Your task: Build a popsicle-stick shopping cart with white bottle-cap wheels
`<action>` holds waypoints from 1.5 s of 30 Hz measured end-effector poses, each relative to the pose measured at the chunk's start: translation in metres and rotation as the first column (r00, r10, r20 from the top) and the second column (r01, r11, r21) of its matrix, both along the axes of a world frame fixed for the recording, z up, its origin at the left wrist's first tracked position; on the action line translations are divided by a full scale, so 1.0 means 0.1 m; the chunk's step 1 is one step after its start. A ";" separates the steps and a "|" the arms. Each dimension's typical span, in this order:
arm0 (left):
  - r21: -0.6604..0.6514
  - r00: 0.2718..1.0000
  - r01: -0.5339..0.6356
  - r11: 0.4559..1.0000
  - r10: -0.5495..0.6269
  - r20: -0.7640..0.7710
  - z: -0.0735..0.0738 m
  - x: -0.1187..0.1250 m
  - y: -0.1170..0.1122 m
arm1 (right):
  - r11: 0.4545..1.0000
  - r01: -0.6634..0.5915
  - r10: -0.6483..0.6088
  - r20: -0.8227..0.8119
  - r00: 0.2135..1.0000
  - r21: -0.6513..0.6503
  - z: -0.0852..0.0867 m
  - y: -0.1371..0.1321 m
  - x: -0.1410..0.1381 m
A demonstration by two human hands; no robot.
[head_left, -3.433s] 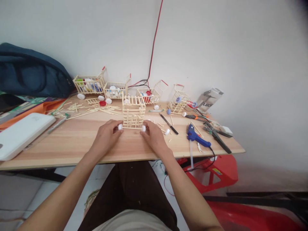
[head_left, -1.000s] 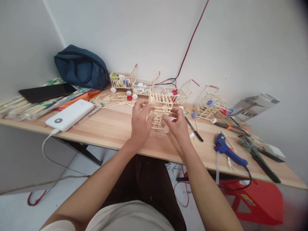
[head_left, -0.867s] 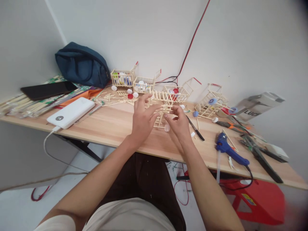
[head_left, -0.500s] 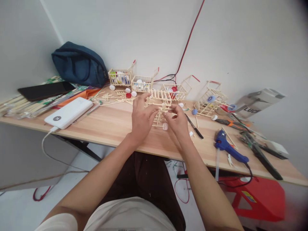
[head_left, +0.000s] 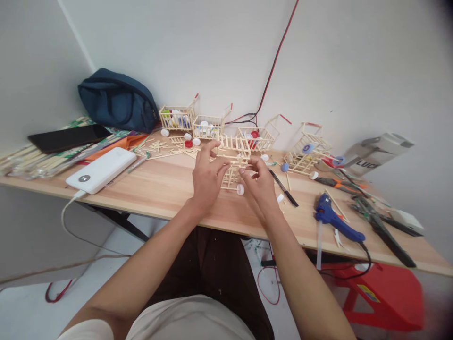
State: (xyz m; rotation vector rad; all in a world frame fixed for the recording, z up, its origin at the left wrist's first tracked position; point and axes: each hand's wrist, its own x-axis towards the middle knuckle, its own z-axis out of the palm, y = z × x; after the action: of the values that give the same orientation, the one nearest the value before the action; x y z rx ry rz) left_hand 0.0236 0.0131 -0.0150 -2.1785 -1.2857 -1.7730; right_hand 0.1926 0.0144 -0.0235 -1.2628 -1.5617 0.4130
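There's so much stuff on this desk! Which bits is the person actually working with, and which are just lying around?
In hand: stick cart, held by the left hand and right hand; its white cap wheel.

Lying about: other stick carts by the wall, loose sticks, blue glue gun, white power bank, black phone, dark blue bag.

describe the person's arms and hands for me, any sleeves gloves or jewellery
Both forearms are bare, and neither the left hand nor the right hand wears a glove. No ring, watch or bracelet shows on either. A pale beige sleeve edge shows at the left upper arm, matching the pale shirt at the bottom of the view.
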 end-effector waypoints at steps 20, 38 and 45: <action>0.007 0.997 -0.003 1.000 0.004 -0.074 0.02 -0.05 0.01 | 0.991 -0.062 0.048 0.119 0.992 0.118 0.30 -0.01 -0.03; 0.078 1.000 -0.028 0.997 0.027 0.004 0.04 -0.09 -0.07 | 0.988 0.068 -0.085 0.116 0.990 0.138 0.06 -0.36 -0.17; 0.043 0.996 0.082 0.996 -0.083 0.021 0.03 -0.07 -0.15 | 0.985 0.101 -0.125 0.177 0.976 0.138 0.00 -0.33 -0.28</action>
State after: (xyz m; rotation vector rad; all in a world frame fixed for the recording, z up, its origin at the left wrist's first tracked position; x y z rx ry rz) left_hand 0.0170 -0.0023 -0.0121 -2.2262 -1.1676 -1.8424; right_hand 0.1641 -0.0191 -0.0238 -1.3118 -1.6342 0.1223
